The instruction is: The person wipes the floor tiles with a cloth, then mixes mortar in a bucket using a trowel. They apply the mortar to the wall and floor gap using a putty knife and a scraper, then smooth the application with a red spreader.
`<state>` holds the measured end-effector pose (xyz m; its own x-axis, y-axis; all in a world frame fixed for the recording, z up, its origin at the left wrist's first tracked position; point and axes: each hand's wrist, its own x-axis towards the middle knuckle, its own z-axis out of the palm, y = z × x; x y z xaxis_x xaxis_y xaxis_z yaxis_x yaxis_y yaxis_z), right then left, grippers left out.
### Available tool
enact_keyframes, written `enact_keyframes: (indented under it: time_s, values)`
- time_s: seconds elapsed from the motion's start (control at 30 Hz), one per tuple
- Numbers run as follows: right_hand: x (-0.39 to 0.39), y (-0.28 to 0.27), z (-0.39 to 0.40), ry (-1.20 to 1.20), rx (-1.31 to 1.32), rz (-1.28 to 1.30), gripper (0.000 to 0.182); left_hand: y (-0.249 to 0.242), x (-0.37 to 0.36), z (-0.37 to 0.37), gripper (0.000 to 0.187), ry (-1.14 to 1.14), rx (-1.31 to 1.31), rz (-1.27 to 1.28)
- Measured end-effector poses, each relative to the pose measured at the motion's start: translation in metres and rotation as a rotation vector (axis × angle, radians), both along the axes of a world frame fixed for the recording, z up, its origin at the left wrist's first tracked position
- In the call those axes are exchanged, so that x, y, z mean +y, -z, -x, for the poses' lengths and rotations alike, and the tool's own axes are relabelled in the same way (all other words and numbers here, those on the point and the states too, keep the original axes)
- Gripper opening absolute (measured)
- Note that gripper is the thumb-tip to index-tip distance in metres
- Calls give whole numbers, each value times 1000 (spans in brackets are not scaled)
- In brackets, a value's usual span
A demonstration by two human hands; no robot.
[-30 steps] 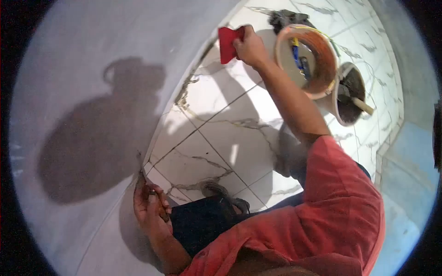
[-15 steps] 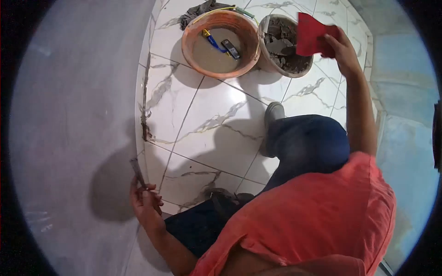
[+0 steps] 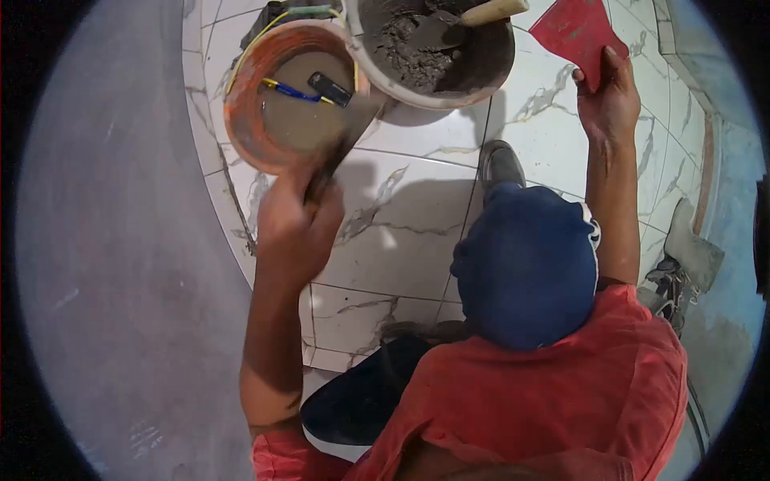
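My left hand (image 3: 298,223) is closed round the handle of a putty knife (image 3: 353,138), whose blurred blade points up and right, near the rim of an orange bucket (image 3: 239,132). My right hand (image 3: 611,104) grips a red plastic scraper (image 3: 579,36) by its narrow end, wide edge up. Between them a pale bucket (image 3: 437,102) holds dark grey mortar (image 3: 409,60), with a wooden-handled trowel (image 3: 493,11) resting in it. In the orange bucket's murky water lie a black object (image 3: 330,88) and a blue and yellow tool (image 3: 291,90).
Marble-patterned floor tiles (image 3: 401,200) lie under the buckets. A grey wall (image 3: 120,240) runs along the left. Boots (image 3: 691,248) stand at the right by a bluish wall. My bent knee (image 3: 525,268) is in the middle, with my boot (image 3: 503,166) beyond it.
My left hand has moved up from the wall's base to the orange bucket with the putty knife. The view has shifted; the red scraper is now right of the mortar bucket, and the wooden trowel handle shows.
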<state>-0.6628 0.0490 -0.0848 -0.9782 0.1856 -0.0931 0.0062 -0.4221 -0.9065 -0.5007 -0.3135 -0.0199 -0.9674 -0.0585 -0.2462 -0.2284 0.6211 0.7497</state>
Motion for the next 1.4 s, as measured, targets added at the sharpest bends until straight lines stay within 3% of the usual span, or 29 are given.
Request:
enact_keyframes:
  time_s: [0.03, 0.2, 0.23, 0.3, 0.33, 0.43, 0.5, 0.6, 0.7, 0.83, 1.03, 1.1, 1.23, 1.33, 1.4]
  values:
    - [3, 3, 8, 1, -8, 7, 21, 9, 10, 30, 41, 86, 111, 55]
    - [37, 18, 46, 31, 143, -31, 21, 81, 49, 144, 36, 422, 187, 316]
    - [46, 18, 53, 59, 167, -31, 21, 93, 58, 161, 36, 420, 171, 322]
    - [67, 22, 66, 113, 171, -49, 22, 115, 81, 192, 32, 666, -129, 503]
    - [70, 22, 70, 176, 155, 19, 14, 133, 91, 202, 32, 668, -145, 509]
    - [101, 37, 84, 234, 126, 1, 14, 184, 117, 228, 28, 648, -307, 459]
    - [121, 49, 90, 241, 90, -17, 17, 204, 131, 243, 27, 637, -578, 484]
    - [137, 60, 94, 254, 53, -33, 21, 247, 136, 246, 27, 578, -648, 543]
    - [139, 64, 97, 251, 29, -44, 21, 228, 152, 247, 27, 538, -544, 486]
    - [131, 64, 98, 261, -13, -115, 21, 238, 156, 248, 27, 570, -577, 547]
    - [113, 63, 91, 248, -62, -167, 23, 235, 150, 264, 28, 610, -574, 421]
    - [112, 64, 90, 198, -28, -105, 19, 242, 144, 265, 28, 437, -899, 114]
    - [112, 64, 86, 190, -17, -105, 20, 225, 138, 259, 33, 366, -961, -138]
    - [108, 63, 88, 190, -9, -151, 21, 213, 139, 262, 32, 534, -1032, -99]
    - [106, 62, 87, 191, -17, -196, 22, 217, 138, 262, 46, 650, -1069, -86]
